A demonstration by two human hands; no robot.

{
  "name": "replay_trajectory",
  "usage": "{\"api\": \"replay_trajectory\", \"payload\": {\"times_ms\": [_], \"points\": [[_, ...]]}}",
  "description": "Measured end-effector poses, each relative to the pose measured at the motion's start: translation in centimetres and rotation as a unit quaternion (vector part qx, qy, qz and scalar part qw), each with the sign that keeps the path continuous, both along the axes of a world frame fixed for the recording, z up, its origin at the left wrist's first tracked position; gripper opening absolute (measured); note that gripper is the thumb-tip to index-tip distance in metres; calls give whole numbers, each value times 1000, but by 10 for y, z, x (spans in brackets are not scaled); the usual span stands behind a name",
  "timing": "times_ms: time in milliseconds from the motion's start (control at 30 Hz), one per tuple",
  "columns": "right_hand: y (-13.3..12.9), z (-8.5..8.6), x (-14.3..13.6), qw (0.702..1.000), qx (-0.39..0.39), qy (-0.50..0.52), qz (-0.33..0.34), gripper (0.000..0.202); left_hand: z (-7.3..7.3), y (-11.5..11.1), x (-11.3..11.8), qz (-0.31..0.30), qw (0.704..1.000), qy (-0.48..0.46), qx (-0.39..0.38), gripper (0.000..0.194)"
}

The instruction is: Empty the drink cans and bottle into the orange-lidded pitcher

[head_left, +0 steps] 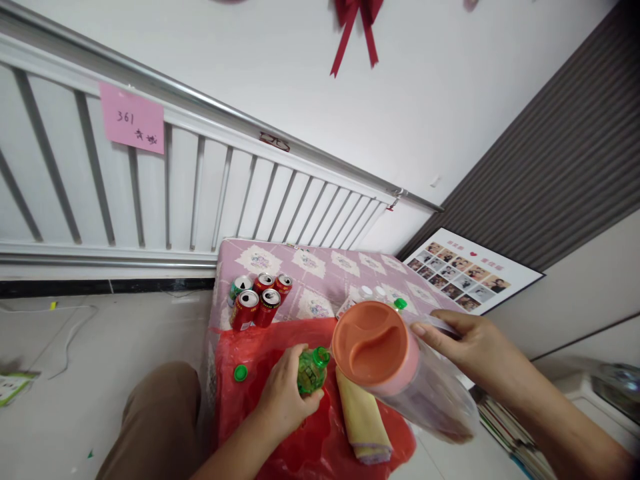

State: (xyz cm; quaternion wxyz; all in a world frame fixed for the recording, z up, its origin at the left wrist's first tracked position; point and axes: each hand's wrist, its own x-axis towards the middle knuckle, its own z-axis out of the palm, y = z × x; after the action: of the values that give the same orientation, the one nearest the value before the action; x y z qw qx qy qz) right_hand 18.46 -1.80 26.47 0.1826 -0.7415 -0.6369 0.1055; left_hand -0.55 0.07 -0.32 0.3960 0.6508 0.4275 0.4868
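My left hand [283, 397] is wrapped round a green plastic bottle [310, 379], whose uncapped mouth points up and a little to the right. Its lower part is hidden by my fingers. In my right hand [465, 340] is the handle of a clear pitcher [435, 400] with an orange lid [370, 343]. The pitcher is tilted, lid end to the left, and its lid edge is close to the bottle's mouth. Some brownish liquid shows at its far lower end. A green bottle cap [241, 373] lies left of my left hand on a red plastic sheet [233, 413].
Several opened drink cans [245, 310] stand at the table's back left. A folded yellow cloth [365, 420] lies under the pitcher. Behind it are white-capped bottles [367, 292] and another green cap [400, 303]. A white radiator [240, 193] runs along the wall behind the patterned tablecloth [317, 307].
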Motion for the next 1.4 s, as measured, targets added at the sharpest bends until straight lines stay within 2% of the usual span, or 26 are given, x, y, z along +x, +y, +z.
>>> {"api": "replay_trajectory", "payload": {"times_ms": [333,733,900,1033,1400], "points": [[-4,0,-11,999,45,14,-3,51,0,0,0,5,1000,-5,1,72],[-3,-1,-8,999,52,14,1,51,0,0,-1,2,1000,1,2,72],[-2,-1,-5,1000,23,5,1,52,1,0,-1,6,1000,-5,2,72],[-2,-2,-3,999,41,10,1,52,0,0,-1,5,1000,-10,2,73],[0,2,1,1000,7,-20,15,49,0,0,-1,1,1000,-11,4,72]]}}
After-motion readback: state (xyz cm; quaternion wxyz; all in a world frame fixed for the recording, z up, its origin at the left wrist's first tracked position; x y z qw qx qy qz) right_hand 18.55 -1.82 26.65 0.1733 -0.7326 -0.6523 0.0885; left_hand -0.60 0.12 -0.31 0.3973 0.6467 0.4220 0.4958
